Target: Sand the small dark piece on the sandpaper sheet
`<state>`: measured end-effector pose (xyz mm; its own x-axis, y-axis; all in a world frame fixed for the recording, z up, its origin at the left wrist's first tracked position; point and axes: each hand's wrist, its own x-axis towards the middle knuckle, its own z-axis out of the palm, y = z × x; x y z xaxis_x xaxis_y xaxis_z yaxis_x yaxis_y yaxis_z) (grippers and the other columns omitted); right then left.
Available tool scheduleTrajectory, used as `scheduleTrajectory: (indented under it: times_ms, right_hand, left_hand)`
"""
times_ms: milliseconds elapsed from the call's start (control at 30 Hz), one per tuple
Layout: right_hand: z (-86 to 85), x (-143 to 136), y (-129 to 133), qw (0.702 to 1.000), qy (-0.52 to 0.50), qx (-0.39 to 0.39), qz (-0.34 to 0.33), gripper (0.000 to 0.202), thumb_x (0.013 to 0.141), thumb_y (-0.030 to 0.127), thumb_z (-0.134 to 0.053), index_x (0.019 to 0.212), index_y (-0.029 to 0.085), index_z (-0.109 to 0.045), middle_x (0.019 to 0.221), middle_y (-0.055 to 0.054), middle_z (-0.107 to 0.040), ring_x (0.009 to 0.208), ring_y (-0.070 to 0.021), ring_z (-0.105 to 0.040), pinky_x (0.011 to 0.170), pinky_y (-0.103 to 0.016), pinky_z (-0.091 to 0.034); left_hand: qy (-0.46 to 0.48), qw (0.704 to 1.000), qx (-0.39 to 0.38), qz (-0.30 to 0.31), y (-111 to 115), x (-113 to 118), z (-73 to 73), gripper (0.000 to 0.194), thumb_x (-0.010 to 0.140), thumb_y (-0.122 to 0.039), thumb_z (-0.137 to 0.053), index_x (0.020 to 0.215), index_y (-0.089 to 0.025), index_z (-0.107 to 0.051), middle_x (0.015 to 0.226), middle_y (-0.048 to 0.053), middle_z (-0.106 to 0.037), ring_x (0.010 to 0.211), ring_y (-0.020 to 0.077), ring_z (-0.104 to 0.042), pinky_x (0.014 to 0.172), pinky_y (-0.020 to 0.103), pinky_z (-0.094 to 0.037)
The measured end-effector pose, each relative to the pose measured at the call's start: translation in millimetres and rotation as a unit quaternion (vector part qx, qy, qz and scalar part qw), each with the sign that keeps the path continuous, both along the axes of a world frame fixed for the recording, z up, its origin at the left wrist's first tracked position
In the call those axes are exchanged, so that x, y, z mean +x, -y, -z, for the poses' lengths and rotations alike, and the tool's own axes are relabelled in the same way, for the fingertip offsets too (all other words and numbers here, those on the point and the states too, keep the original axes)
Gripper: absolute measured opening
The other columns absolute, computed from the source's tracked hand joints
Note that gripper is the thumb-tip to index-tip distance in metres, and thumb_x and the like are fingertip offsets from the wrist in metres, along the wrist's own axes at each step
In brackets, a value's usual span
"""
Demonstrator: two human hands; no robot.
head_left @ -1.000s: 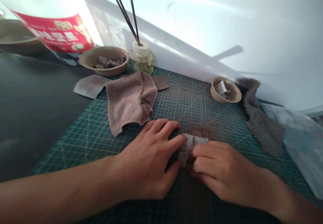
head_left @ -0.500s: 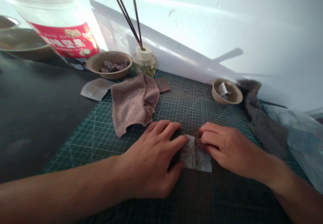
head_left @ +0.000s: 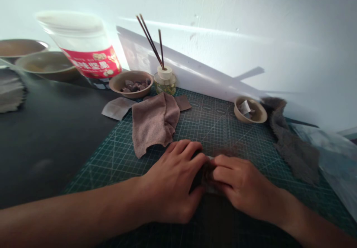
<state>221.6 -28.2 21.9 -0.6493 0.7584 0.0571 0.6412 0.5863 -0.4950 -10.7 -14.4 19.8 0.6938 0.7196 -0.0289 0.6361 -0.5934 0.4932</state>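
Under my hands a small white sheet with brown smears (head_left: 209, 189) lies on the green cutting mat (head_left: 114, 158), mostly covered. At its left edge my left hand (head_left: 174, 184) presses down with curved index finger and thumb, the other fingers resting beside them. My right hand (head_left: 245, 181) is closed in a pinch over the sheet's right part; what its fingertips hold is hidden. Brownish dust (head_left: 228, 150) is spread on the mat just beyond the hands. A brown cloth (head_left: 154, 123) lies crumpled beyond my left hand.
At the back stand a bowl of stones (head_left: 131, 94), a reed diffuser (head_left: 165, 82) and a red-labelled plastic tub (head_left: 95, 63). A small bowl (head_left: 255, 119) and a grey cloth (head_left: 292, 151) lie at the right. The wall (head_left: 212, 47) rises behind.
The view has tilted up and shifted left. My right hand has slid left across the smeared sheet, closer to my left hand, covering more of it. My left hand keeps its hold.
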Motion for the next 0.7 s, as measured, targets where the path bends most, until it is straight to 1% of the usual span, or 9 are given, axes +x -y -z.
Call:
scheduleTrajectory:
  times_ms: [100,200,233,333,400,500,567,600,700]
  right_hand:
    - [-6.4,2.1,0.8,0.999,0.041,-0.019,0.029,0.019,0.095,0.007,-0.056,0.082,0.02,-0.061,0.096,-0.001,-0.064,0.085,-0.0155,-0.061,0.078,-0.029,-0.046]
    - [-8.6,3.3,6.5,0.995,0.053,-0.074,-0.045,0.019,0.089,0.004,-0.061,0.081,0.021,-0.059,0.091,0.003,-0.063,0.081,-0.0129,-0.06,0.071,-0.026,-0.043]
    - [-7.3,3.0,8.2,0.996,0.036,-0.062,-0.053,0.019,0.088,0.003,-0.061,0.082,0.021,-0.059,0.091,0.003,-0.063,0.081,-0.0129,-0.059,0.071,-0.026,-0.042]
    - [-3.0,2.6,7.2,1.0,0.019,0.004,0.002,0.019,0.089,0.003,-0.058,0.084,0.02,-0.059,0.095,0.001,-0.064,0.086,-0.0155,-0.06,0.077,-0.028,-0.043]
    - [-3.7,3.9,4.1,0.998,0.043,0.008,0.043,0.019,0.093,0.004,-0.055,0.082,0.02,-0.058,0.095,0.0,-0.063,0.087,-0.0162,-0.06,0.078,-0.03,-0.043]
    - [-6.2,4.2,5.4,0.997,0.065,-0.036,-0.01,0.019,0.09,0.005,-0.059,0.08,0.021,-0.057,0.091,0.002,-0.063,0.081,-0.0142,-0.059,0.073,-0.028,-0.042]
    - [-5.0,2.1,8.6,0.997,0.05,-0.018,-0.05,0.02,0.085,0.002,-0.061,0.082,0.021,-0.058,0.092,0.003,-0.064,0.082,-0.0147,-0.059,0.073,-0.028,-0.043]
    - [-3.9,1.1,9.3,0.998,0.043,0.008,-0.043,0.02,0.084,0.001,-0.06,0.084,0.021,-0.059,0.094,0.002,-0.065,0.083,-0.0156,-0.06,0.075,-0.029,-0.043]
    - [-2.8,1.9,6.6,0.996,0.057,0.051,0.038,0.019,0.089,0.002,-0.056,0.084,0.02,-0.059,0.097,-0.001,-0.065,0.085,-0.0172,-0.06,0.078,-0.032,-0.044]
  left_hand:
    - [0.008,1.0,0.0,-0.008,0.4,-0.7,1.9,0.044,0.082,-0.033,-0.065,0.124,-0.024,-0.061,0.138,0.009,-0.053,0.132,0.0342,-0.042,0.115,0.058,-0.034]
    - [0.021,1.0,0.007,-0.01,1.1,-1.3,4.6,0.044,0.082,-0.034,-0.065,0.124,-0.025,-0.061,0.139,0.008,-0.052,0.132,0.0337,-0.042,0.115,0.057,-0.034]
    - [0.023,1.0,0.009,-0.009,1.2,-1.4,5.1,0.043,0.082,-0.034,-0.065,0.124,-0.025,-0.061,0.138,0.008,-0.053,0.13,0.0336,-0.043,0.114,0.057,-0.035]
    - [0.022,1.0,0.01,-0.004,1.5,-1.4,4.9,0.042,0.082,-0.033,-0.064,0.123,-0.024,-0.062,0.135,0.008,-0.054,0.129,0.0333,-0.044,0.113,0.057,-0.036]
    - [0.021,1.0,0.008,-0.002,1.9,-1.6,4.6,0.043,0.082,-0.032,-0.064,0.124,-0.025,-0.061,0.136,0.008,-0.053,0.13,0.0333,-0.044,0.113,0.057,-0.036]
    - [0.028,0.999,0.014,-0.006,2.5,-2.4,5.3,0.044,0.081,-0.031,-0.065,0.125,-0.026,-0.061,0.138,0.008,-0.053,0.13,0.0337,-0.044,0.113,0.058,-0.036]
    - [0.028,0.999,0.016,-0.004,2.6,-2.8,5.9,0.043,0.081,-0.031,-0.064,0.124,-0.026,-0.061,0.137,0.008,-0.053,0.13,0.0338,-0.044,0.113,0.058,-0.036]
    - [0.026,1.0,0.015,-0.003,2.4,-2.9,6.0,0.043,0.082,-0.031,-0.064,0.124,-0.025,-0.061,0.137,0.009,-0.053,0.13,0.0339,-0.044,0.113,0.058,-0.036]
    - [0.018,1.0,0.014,-0.003,2.1,-2.7,5.3,0.043,0.082,-0.031,-0.064,0.125,-0.026,-0.061,0.138,0.009,-0.053,0.133,0.0344,-0.042,0.114,0.058,-0.036]
